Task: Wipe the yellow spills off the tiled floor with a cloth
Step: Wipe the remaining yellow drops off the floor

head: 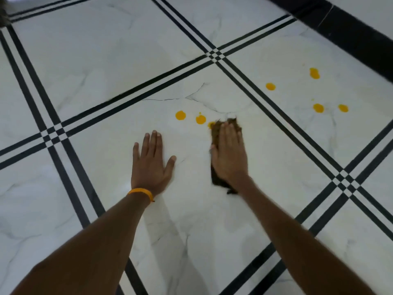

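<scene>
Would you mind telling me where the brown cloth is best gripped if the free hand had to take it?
Probably at the cloth's near left edge beside the wrist, coming from the left: that dark strip shows clear of the right hand, which lies flat over the rest. The left hand rests open on that side.

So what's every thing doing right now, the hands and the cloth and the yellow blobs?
Left hand: flat on the floor, empty.
Right hand: pressed flat on the cloth.
Brown cloth: crumpled, touching one spill.
Yellow spills: seven clear, one half under the cloth, none wiped.
Orange wristband: on the left wrist.
Tiled floor: glossy, spotted.
</scene>
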### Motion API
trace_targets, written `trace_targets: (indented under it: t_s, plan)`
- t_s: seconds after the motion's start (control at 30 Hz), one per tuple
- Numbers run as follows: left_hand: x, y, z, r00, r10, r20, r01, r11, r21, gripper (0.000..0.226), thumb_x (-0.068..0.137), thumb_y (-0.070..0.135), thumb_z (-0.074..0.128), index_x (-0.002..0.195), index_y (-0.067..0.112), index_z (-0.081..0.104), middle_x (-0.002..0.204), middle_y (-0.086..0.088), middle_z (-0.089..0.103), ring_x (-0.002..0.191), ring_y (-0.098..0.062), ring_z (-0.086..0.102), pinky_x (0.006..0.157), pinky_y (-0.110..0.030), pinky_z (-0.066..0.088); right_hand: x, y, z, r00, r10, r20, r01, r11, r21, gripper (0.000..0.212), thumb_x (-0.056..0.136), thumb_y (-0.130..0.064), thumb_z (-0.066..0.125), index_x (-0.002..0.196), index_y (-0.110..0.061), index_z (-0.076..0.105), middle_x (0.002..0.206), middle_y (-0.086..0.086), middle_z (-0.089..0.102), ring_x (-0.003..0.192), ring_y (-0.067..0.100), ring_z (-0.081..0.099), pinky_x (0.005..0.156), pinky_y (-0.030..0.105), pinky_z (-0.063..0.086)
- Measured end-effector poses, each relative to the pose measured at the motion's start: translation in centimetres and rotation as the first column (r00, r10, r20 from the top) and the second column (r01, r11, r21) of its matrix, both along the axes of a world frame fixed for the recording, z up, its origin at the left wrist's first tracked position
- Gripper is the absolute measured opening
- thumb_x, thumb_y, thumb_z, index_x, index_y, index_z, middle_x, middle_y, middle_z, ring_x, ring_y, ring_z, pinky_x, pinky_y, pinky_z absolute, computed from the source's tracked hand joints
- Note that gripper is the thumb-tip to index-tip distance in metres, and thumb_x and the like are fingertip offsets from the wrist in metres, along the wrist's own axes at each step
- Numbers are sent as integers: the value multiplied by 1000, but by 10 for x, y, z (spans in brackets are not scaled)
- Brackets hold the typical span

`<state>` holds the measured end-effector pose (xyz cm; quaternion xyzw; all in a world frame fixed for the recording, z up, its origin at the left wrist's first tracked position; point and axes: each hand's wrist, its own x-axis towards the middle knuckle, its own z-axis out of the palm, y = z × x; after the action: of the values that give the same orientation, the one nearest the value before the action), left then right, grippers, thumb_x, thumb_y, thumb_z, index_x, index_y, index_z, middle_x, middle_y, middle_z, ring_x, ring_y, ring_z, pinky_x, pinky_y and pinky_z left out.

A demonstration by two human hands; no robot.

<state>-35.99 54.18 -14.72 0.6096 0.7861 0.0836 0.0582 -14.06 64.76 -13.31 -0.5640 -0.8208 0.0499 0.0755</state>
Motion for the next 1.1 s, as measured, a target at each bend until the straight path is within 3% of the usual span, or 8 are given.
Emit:
trace_targets:
  t_s: [0.1,0.23,0.4,0.53,0.63,0.77,0.97,1.1]
  plan:
    - [-3,-3,4,1000,5,4,-5,1000,-12,77,99,54,24,159,7,9,168,-8,8,155,-25,4,124,-53,8,44,-45,8,997,76,-3,-76,993,-93,67,99,-32,34,157,1,27,165,18,28,153,32,26,126,46,18]
    - [-1,4,5,1000,-3,16,3,1000,-4,77,99,54,24,159,7,10,168,-8,9,155,-25,5,124,-52,6,75,42,9,959,-276,69,281,957,-69,75,97,-38,18,157,6,20,164,24,24,154,36,20,126,50,12]
    - [0,-6,-2,1000,16,14,-16,1000,18,77,99,55,21,159,8,11,168,-6,9,155,-22,3,124,-51,6,4,16,-2,995,-91,47,93,995,-22,72,96,-34,19,155,7,27,162,25,28,153,36,25,127,50,14]
    - [2,-5,-3,1000,16,5,-16,1000,26,78,98,56,17,159,9,8,169,-5,6,156,-22,2,125,-50,6,57,-52,-1,974,218,68,-210,972,-102,68,101,-37,23,159,-3,23,167,14,22,155,28,20,127,46,17]
    - [1,-1,-1,1000,13,5,-13,999,29,78,98,56,17,159,9,6,169,-5,5,156,-23,1,125,-50,4,100,-12,2,997,62,55,-59,997,-49,73,98,-41,19,159,-2,23,165,18,25,153,32,24,126,46,17]
    - [3,-5,-4,1000,9,7,-9,1000,18,78,98,56,16,159,8,7,168,-6,7,156,-23,2,125,-51,5,38,54,6,969,-231,89,238,968,-77,75,97,-41,15,158,3,18,167,21,20,156,33,15,127,47,8]
    - [0,-3,0,1000,-2,9,2,1000,3,79,97,56,14,159,7,8,168,-7,7,156,-24,2,124,-52,7,21,-25,2,987,152,55,-148,987,-68,70,101,-41,18,159,-4,26,167,10,24,155,26,20,127,42,12]
    - [6,-10,0,1000,15,4,-15,1000,4,77,98,53,15,159,6,8,168,-7,7,156,-24,2,124,-52,7,52,13,2,995,-58,78,63,996,-67,75,97,-43,9,159,-1,21,167,15,22,156,29,17,127,44,11]
